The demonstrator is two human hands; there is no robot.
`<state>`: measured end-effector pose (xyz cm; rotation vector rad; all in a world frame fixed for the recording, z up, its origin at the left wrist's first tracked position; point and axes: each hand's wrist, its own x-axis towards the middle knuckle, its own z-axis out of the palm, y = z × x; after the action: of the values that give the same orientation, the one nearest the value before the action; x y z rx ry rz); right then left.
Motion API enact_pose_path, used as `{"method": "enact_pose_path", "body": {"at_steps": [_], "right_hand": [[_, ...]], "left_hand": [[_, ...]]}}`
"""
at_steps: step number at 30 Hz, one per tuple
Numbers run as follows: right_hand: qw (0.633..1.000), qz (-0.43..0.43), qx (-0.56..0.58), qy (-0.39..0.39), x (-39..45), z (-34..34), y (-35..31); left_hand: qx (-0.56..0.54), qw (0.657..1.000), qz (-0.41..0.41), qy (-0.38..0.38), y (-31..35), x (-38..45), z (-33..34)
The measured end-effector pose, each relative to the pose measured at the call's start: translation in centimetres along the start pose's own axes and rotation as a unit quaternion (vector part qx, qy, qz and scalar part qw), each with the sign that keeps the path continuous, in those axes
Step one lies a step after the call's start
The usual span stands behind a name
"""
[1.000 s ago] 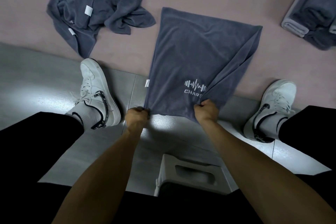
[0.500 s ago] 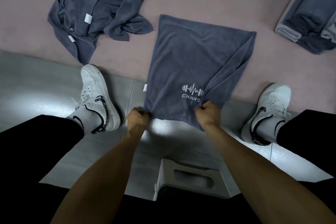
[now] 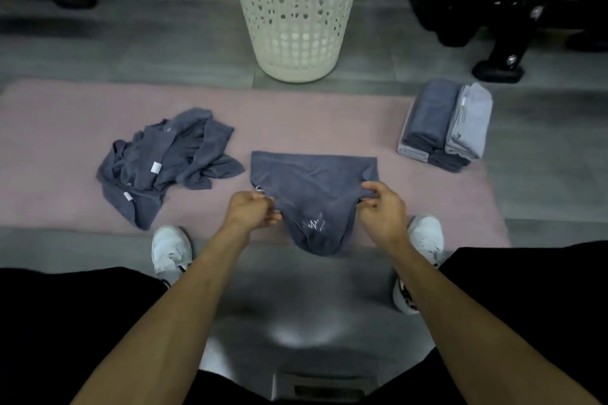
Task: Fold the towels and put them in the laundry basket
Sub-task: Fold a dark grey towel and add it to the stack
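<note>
Left hand (image 3: 251, 214) and right hand (image 3: 381, 207) each pinch a near corner of the grey towel (image 3: 312, 181), lifting them over its far half on the pink mat (image 3: 49, 141), apparently folding it; beyond stands the laundry basket (image 3: 296, 10), awaiting towels.

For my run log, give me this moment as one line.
step: folding towel | left hand: pinching | right hand: pinching | laundry basket: upright

left hand (image 3: 251, 214): pinching, arm extended | right hand (image 3: 381, 212): pinching, arm extended
</note>
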<state>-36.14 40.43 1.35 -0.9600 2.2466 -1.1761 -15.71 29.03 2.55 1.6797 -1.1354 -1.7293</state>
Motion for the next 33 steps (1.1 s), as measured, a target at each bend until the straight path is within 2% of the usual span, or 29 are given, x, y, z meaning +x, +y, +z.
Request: {"method": "enact_pose_path", "body": {"at_steps": [3, 5, 8, 11, 13, 15, 17, 20, 22, 24, 26, 29, 33], "right_hand": [[0.991, -0.1, 0.024, 0.085, 0.5, -2.5, -3.9], [0.979, -0.148, 0.039, 0.132, 1.1, -3.8, -5.7], [0.969, -0.178, 0.027, 0.169, 1.4, -5.7, -7.7], [0.948, -0.2, 0.074, 0.237, 1.5, -7.5, -10.3], [0.946, -0.187, 0.085, 0.252, 2.0, -8.3, -11.8], [0.948, -0.174, 0.081, 0.252, 3.1, -8.7, -12.9], [0.959, -0.146, 0.056, 0.237, 4.8, -8.5, -13.3], [0.985, -0.048, -0.028, 0.161, 8.0, -7.8, -13.2], [0.99, 0.032, -0.091, 0.106, 10.2, -7.5, -13.6], [0.99, 0.069, -0.1, 0.074, 12.4, -7.2, -14.3], [0.994, 0.065, -0.051, 0.073, 14.6, -6.8, -15.7], [0.991, 0.028, 0.067, 0.112, 17.6, -6.5, -18.4], [0.979, -0.016, 0.133, 0.155, 18.8, -7.0, -21.0]], "left_hand": [[-0.088, 0.989, 0.117, 0.029, 4.7, -2.0, 0.0], [-0.107, 0.981, 0.154, 0.046, 7.0, -3.5, 0.2], [-0.098, 0.981, 0.161, 0.049, 9.0, -5.6, 0.5], [-0.203, 0.949, 0.239, 0.039, 11.9, -7.5, 0.7], [-0.274, 0.929, 0.248, 0.016, 13.6, -8.3, 0.9], [-0.306, 0.922, 0.235, 0.0, 14.9, -8.1, 1.5], [-0.307, 0.931, 0.197, 0.012, 15.6, -6.5, 2.1], [-0.29, 0.95, 0.105, 0.05, 16.6, -2.1, 2.9], [-0.28, 0.957, 0.053, 0.059, 17.5, 0.8, 3.5], [-0.268, 0.962, 0.031, 0.052, 19.0, 3.2, 4.2], [-0.283, 0.958, 0.041, 0.033, 21.1, 4.8, 4.9], [-0.351, 0.932, 0.093, 0.01, 25.1, 5.9, 5.3], [-0.396, 0.907, 0.145, 0.009, 28.2, 6.2, 4.6]]}}
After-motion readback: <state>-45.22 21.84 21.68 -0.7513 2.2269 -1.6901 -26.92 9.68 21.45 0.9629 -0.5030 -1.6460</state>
